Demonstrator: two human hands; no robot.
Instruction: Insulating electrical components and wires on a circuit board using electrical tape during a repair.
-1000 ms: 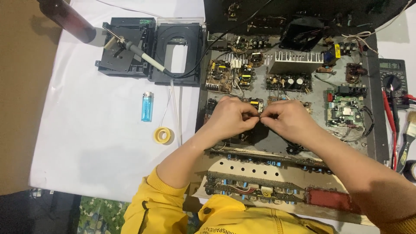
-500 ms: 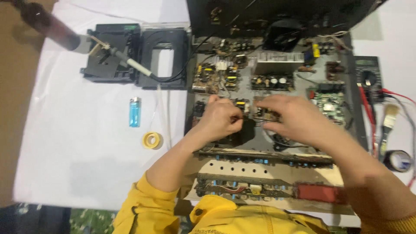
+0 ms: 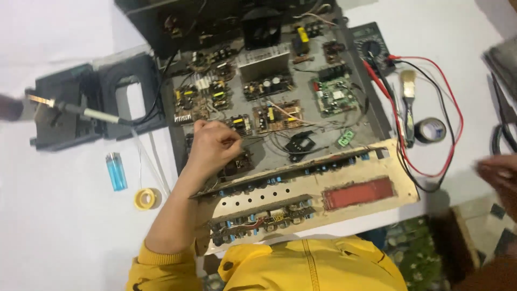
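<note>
The opened amplifier chassis (image 3: pixel 280 102) fills the middle of the view, its long axis running left to right with a slight tilt, and its unfastened beige front panel (image 3: pixel 371 172) lies along the near edge, just below the working hand. The left hand (image 3: pixel 212 145) rests inside the chassis with its fingers curled tight over a small black component (image 3: pixel 239 161) on the floor of the case; it appears pinched on that part or its wires, though the fingertips hide the exact hold. The right hand (image 3: pixel 498 172) is blurred at the far right edge, well apart from the chassis, so I cannot tell whether it is open or closed; the left is clearly the nearer hand. Just beyond the left hand's knuckles sit the yellow-and-orange circuit boards (image 3: pixel 274 116), and farther right a green board (image 3: pixel 334 94). Right of the chassis lie a multimeter (image 3: pixel 371 46) with red leads, a small brush (image 3: pixel 408 89) and a roll of black tape (image 3: pixel 432 129). Left of the grip lie a soldering iron (image 3: pixel 81 111) on its dark stand, a blue lighter (image 3: pixel 116 171) standing lengthwise toward the person, and a yellow spool of solder (image 3: pixel 145 198).
</note>
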